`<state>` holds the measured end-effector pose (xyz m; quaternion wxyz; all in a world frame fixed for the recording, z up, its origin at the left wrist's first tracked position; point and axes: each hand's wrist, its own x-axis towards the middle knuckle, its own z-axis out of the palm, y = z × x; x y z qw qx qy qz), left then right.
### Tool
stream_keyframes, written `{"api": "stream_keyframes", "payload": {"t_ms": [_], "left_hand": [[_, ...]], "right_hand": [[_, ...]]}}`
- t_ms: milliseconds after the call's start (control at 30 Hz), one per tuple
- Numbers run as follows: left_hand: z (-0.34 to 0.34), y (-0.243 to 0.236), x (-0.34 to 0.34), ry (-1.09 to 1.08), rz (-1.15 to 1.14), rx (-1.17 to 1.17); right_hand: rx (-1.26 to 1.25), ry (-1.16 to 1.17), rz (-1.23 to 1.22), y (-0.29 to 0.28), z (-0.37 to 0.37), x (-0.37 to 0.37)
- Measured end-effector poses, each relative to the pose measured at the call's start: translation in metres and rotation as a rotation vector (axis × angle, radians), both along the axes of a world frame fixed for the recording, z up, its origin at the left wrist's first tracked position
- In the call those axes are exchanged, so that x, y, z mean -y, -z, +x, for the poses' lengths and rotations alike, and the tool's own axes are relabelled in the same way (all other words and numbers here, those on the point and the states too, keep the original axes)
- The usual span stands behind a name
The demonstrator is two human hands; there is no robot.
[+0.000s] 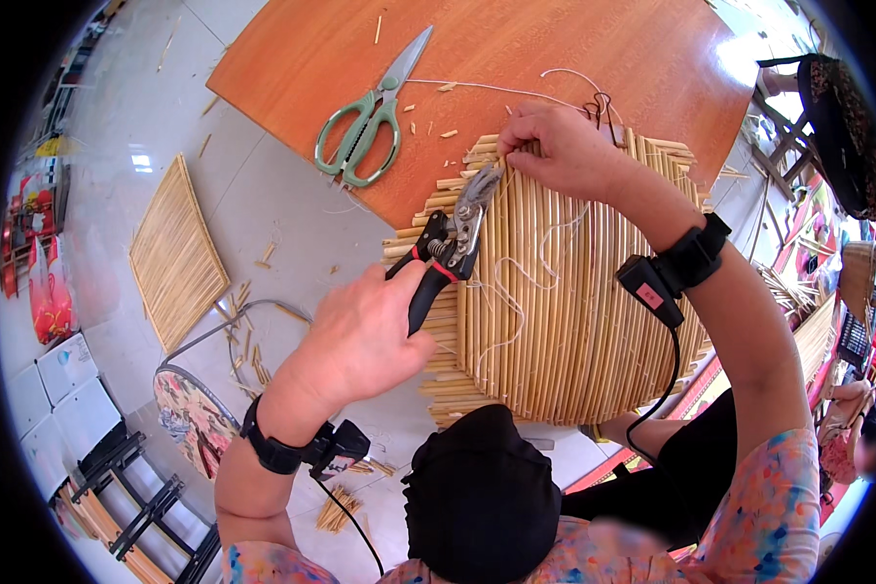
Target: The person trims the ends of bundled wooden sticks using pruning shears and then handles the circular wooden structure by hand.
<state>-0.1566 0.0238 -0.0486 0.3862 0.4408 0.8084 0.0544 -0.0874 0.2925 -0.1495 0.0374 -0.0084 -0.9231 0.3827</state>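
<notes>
My left hand (358,336) is wrapped round the black-and-red handles of a pair of snips (462,229) with a coil spring and grey metal jaws. The jaws lie over the upper left edge of a mat of straw-coloured reeds (565,311), laid side by side with uneven ends. Just beside the jaw tips, my right hand (560,146) has thumb and fingers pinched on a reed at that edge; the fingers partly hide the grip. Loose white thread (511,302) curls over the mat. Some shorter reeds stick out crosswise along the left side.
Green-handled scissors (365,131) lie with parted loops on the orange-brown table (555,49), beside reed scraps. A diamond-shaped woven panel (180,258) stands on the left over the tiled floor. A round patterned fan-like object (195,414) and cut reed pieces (339,508) lie lower left.
</notes>
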Motion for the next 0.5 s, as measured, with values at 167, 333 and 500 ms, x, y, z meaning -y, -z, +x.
{"api": "stream_keyframes", "payload": {"t_ms": [167, 333, 500], "left_hand": [[-0.0087, -0.0063, -0.0059, 0.043, -0.068, 0.004], [-0.0092, -0.0069, -0.0108, 0.074, -0.091, 0.021], [-0.0101, -0.0036, -0.0074, 0.084, -0.072, 0.015]], "right_hand": [[0.028, -0.006, 0.0, -0.0024, 0.0002, -0.0002], [0.045, 0.009, 0.011, -0.0008, 0.0005, -0.0001], [0.005, -0.004, -0.003, -0.0019, -0.0015, 0.0]]}}
